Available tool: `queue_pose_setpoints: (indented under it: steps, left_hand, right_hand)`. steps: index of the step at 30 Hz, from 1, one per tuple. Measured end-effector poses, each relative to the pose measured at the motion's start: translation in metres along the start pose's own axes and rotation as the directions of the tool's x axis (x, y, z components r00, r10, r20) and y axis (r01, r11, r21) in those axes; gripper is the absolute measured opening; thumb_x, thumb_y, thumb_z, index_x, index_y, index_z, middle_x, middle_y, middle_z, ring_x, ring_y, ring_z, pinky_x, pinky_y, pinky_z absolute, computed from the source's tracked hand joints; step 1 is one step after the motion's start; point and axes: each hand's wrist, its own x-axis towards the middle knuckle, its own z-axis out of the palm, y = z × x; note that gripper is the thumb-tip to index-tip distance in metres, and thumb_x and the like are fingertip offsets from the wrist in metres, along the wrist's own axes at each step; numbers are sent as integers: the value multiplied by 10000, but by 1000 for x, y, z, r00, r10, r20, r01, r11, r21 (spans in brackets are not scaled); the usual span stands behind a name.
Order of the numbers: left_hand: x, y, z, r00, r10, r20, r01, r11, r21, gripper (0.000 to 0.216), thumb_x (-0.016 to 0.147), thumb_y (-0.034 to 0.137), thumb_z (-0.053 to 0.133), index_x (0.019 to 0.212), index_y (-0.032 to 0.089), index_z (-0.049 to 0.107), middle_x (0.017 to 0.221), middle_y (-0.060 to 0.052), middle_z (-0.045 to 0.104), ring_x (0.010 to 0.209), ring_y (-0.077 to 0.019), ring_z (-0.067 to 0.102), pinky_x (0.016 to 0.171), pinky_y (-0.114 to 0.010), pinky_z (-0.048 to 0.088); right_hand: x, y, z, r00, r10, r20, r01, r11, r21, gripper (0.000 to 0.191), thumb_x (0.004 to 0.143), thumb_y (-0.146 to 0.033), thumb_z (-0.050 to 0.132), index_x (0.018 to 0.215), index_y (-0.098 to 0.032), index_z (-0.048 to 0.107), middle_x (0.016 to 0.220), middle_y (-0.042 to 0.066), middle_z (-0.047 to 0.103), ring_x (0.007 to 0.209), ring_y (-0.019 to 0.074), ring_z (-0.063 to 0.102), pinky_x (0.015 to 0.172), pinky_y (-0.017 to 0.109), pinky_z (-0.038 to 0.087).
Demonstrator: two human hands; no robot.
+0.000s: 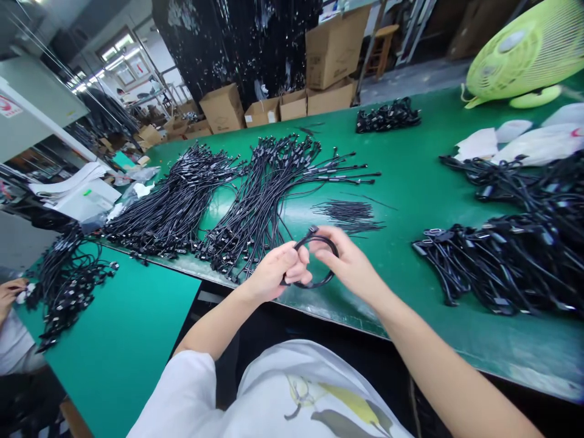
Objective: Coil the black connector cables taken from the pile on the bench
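Observation:
A black cable (329, 277) is wound into a small loop in front of me, just over the table's near edge. My left hand (283, 269) is closed on the left side of the loop, its fingers curled round the strands. At the loop's upper right, my right hand (341, 254) grips the cable between thumb and fingers, close to a small connector (312, 230) sticking up. Just beyond my hands lies a bunch of thin black ties (349, 213). A large spread of straight black cables (260, 207) lies ahead and left of them.
Another cable pile (168, 201) lies farther left. Bundled cables (506, 261) cover the right side, with a smaller stack (387, 115) at the back. A green fan (524, 55) stands far right. Cardboard boxes (223, 109) stand behind the table (424, 182). A co-worker's hand (10, 292) is at far left.

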Motion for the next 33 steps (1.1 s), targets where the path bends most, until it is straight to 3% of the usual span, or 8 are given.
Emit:
queue_pose_setpoints:
  steps: [2,5,9,11,14,22,26,33]
  left_hand:
    - [2,-14,3,996,-59,-65,56,997,-47,526,799,671,600,736,150,568,593,24,498,555,-96,472,735,-303,451]
    - [2,-41,5,979,-165,-124,150,981,-120,684,770,800,473,524,162,461,625,-31,539,710,-163,593,820,-330,453]
    - [2,-59,5,962,-114,-249,91,991,-99,659,788,806,427,545,196,361,487,50,361,564,-141,545,730,-314,434]
    - [3,-57,3,972,-105,-209,111,994,18,648,776,822,415,595,200,381,487,58,378,544,-143,545,702,-313,432]
    - [3,-49,-3,982,-166,-95,179,970,161,655,754,840,415,618,200,393,493,56,406,547,-153,572,688,-320,457]
    - [4,-28,-17,964,-267,3,228,829,510,675,793,826,340,620,184,456,547,17,512,614,-155,625,703,-299,467]
    - [12,-27,-29,956,-291,-33,245,732,636,651,852,755,355,607,172,505,551,4,533,614,-141,601,720,-289,448]
    - [1,-46,-13,934,-338,-112,343,939,26,538,771,669,627,944,159,644,921,-54,668,906,-168,632,884,-357,497]
  right_hand:
    - [-9,9,11,979,201,-17,-196,970,142,435,874,-613,547,791,-186,544,612,-22,461,541,108,453,521,238,400]
    - [-18,12,18,943,320,-93,-287,921,262,467,841,-622,596,713,-180,520,563,-47,371,479,71,327,428,203,297]
    - [-19,3,17,927,376,20,-347,833,432,487,778,-617,683,669,-172,517,724,12,528,655,97,517,531,187,463]
    - [-21,-2,18,904,424,44,-379,751,541,483,760,-604,711,696,-174,502,974,66,620,876,151,614,616,208,533]
    - [-26,-8,23,889,435,144,-432,691,580,466,797,-634,656,899,-199,524,1205,116,613,937,211,648,468,227,515]
    - [-32,-6,42,922,386,3,-321,763,561,475,792,-593,683,964,-240,416,968,12,641,521,90,559,323,171,385]
    - [-23,-2,41,923,385,4,-321,764,559,501,751,-541,741,1025,-238,452,913,-6,595,646,120,602,451,225,509]
    - [-16,2,33,925,380,-23,-288,739,610,412,765,-523,743,846,-190,513,800,-11,542,692,100,591,472,165,443]
